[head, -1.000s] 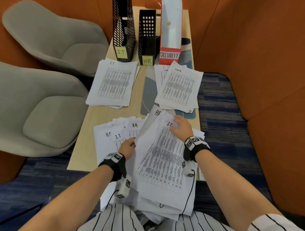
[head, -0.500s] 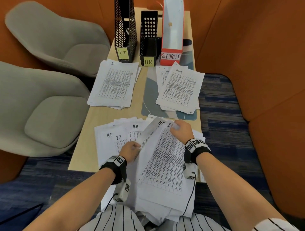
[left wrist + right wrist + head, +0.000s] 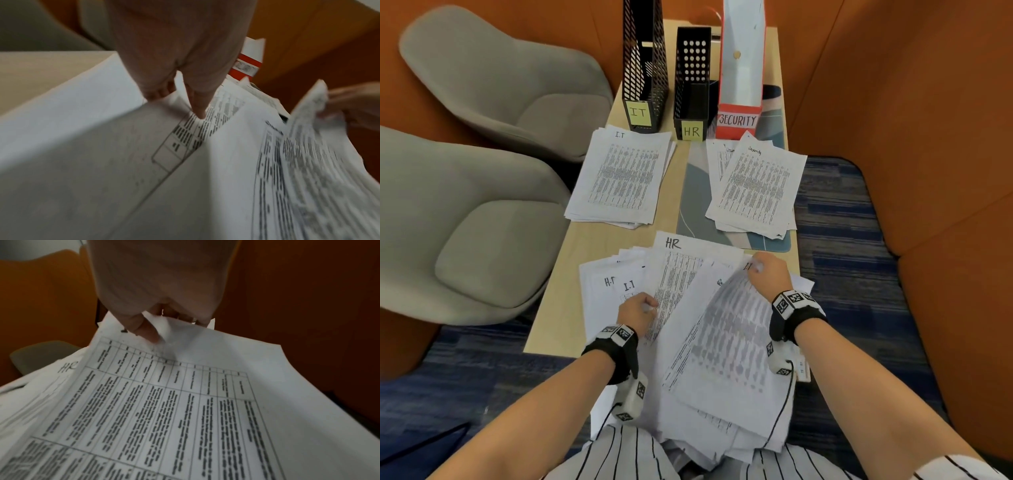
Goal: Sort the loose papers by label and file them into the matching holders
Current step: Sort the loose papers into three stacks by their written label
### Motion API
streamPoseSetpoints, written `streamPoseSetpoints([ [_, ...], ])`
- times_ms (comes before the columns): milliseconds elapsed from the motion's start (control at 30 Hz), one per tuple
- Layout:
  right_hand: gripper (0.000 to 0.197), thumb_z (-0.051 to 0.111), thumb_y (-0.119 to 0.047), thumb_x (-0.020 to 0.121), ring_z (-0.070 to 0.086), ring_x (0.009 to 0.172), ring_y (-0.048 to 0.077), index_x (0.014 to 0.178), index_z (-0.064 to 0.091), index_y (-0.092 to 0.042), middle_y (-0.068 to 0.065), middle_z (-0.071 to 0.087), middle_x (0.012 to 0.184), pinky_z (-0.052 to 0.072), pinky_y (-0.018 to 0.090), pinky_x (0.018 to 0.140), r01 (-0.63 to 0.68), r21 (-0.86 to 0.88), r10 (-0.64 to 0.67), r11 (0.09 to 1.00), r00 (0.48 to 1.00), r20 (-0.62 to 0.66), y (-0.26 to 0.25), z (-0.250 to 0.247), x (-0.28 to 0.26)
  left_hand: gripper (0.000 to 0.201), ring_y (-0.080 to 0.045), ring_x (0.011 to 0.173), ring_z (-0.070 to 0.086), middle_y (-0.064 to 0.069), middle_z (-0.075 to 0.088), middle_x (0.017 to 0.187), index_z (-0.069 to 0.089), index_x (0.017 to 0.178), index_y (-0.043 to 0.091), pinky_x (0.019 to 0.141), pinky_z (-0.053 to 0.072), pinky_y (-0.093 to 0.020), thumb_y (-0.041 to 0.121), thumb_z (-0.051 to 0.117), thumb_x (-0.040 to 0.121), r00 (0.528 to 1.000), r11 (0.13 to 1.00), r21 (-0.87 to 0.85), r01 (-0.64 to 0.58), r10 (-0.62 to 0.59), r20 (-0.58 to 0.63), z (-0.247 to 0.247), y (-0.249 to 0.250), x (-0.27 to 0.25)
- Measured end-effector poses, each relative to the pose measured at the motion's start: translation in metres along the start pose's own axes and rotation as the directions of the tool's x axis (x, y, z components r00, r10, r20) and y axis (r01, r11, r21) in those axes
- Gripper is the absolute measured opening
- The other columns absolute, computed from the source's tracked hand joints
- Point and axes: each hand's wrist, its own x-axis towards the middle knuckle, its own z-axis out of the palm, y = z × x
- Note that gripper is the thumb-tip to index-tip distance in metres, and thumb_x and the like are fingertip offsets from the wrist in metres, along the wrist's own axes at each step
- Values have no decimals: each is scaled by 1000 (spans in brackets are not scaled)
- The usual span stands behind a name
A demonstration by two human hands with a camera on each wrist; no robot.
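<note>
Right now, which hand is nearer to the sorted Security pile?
Right. The right hand pinches a sheet's top corner just below the Security pile, near its bottom edge. The left hand presses the loose papers lower down and well to the pile's left.

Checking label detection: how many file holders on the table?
3, in a row at the table's far end: black mesh IT holder on the left, black HR holder in the middle, red-and-white SECURITY holder on the right. None seems hidden.
</note>
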Motion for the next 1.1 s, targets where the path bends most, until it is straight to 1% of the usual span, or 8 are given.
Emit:
streamPoseSetpoints([
  [133, 20, 54, -17, 85, 59, 102, 31, 99, 65, -10, 11, 67, 105, 45, 36, 88, -2, -92, 11, 996, 995, 98, 7, 5, -3, 32, -31, 123, 39, -12, 42, 133, 64, 112, 14, 103, 35, -39, 19, 67, 81, 966, 932, 316, -178, 227, -127, 1, 4, -5],
  [300, 29, 57, -17, 86, 54, 112, 30, 113, 63, -10, 11, 58, 122, 43, 35, 95, 11, -160, 41, 987, 946, 321, -9, 13, -9, 52, -29, 110, 52, -11, 46, 121, 43, 126, 8, 97, 45, -36, 11, 66, 79, 943, 919, 318, -234, 135, 305, 18, 21, -10],
  [467, 41, 57, -23, 87, 48, 120, 33, 128, 56, -16, 13, 45, 129, 39, 39, 102, 5, -210, 58, 978, 954, 294, -15, 11, -9, 29, -19, 84, 50, 3, 51, 77, 44, 71, 26, 66, 37, -24, 5, 60, 84, 960, 969, 187, -160, 108, 259, 20, 19, -7],
  [600, 46, 63, -36, 70, 45, 127, 27, 111, 68, -17, 6, 49, 138, 32, 36, 107, 142, -95, -108, 985, 949, 296, -27, -11, -7, 23, -19, 78, 47, -2, 56, 81, 42, 78, 26, 59, 32, -22, 12, 46, 96, 970, 984, -64, -169, 177, 165, 7, 27, -3],
  [700, 29, 64, -29, 69, 62, 93, 30, 86, 69, -7, 12, 67, 95, 48, 40, 84, 170, -30, -154, 985, 946, 286, -45, -27, -1, 8, -20, 80, 51, -9, 61, 94, 44, 92, 22, 61, 36, -22, 16, 48, 96, 979, 952, -256, -167, 191, 72, -4, 41, -4],
  [833, 23, 60, -22, 71, 48, 60, 23, 67, 54, -1, 10, 48, 66, 38, 31, 57, 175, 9, -174, 985, 976, 130, -71, -48, 16, 35, -13, 92, 55, 4, 53, 104, 38, 111, 25, 78, 43, -26, 35, 62, 88, 967, 883, -404, -239, 253, -18, -14, 68, -16],
  [967, 28, 63, -22, 77, 37, 57, 19, 61, 43, -12, 6, 37, 63, 26, 29, 57, 242, 24, -242, 970, 944, 225, -104, -69, 25, 67, -18, 98, 62, 3, 61, 112, 39, 131, 27, 82, 53, -31, 39, 75, 75, 932, 941, -190, -279, 313, 182, -15, 76, -15],
  [1100, 31, 56, -34, 92, 59, 89, 24, 87, 69, -5, 9, 65, 94, 41, 31, 78, 248, 24, -240, 968, 902, 358, -120, -84, 31, 60, -20, 100, 56, -4, 59, 113, 47, 127, 15, 82, 45, -28, 22, 77, 75, 962, 968, -136, -213, 232, 143, -20, 70, -5],
])
